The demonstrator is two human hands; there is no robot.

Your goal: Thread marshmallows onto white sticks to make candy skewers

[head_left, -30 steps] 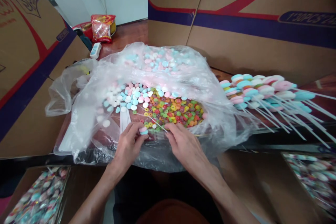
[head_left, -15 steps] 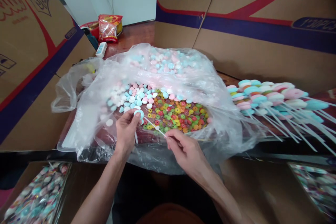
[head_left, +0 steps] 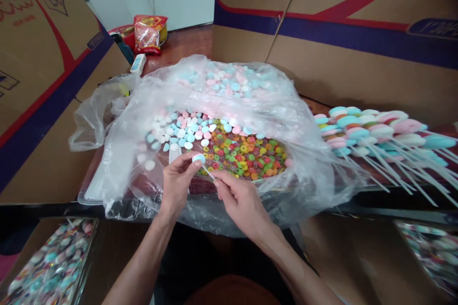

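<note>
Between the thumb and fingers of my left hand (head_left: 176, 178) is a pale blue and white marshmallow (head_left: 199, 157). A thin white stick (head_left: 208, 172) is pinched in my right hand (head_left: 239, 198), and its far end meets the marshmallow's edge. Whether the tip has gone in, I cannot tell. Just beyond my hands lie loose pink, blue and white marshmallows (head_left: 186, 132). To their right spreads a heap of colourful gummy rings (head_left: 246, 155). A clear plastic bag (head_left: 229, 105) surrounds both heaps, with more marshmallows inside its back part.
Marshmallow skewers (head_left: 379, 128) are stacked at the right, sticks toward me. Large cardboard boxes (head_left: 343, 62) stand behind and at the left. Wrapped sweets (head_left: 50, 262) fill a box at lower left, others (head_left: 429, 252) lie at lower right. A red candy packet (head_left: 148, 33) sits at the back.
My right hand has moved left and the stick's end has come up to the marshmallow. My left hand has shifted slightly right and down, turning the marshmallow.
</note>
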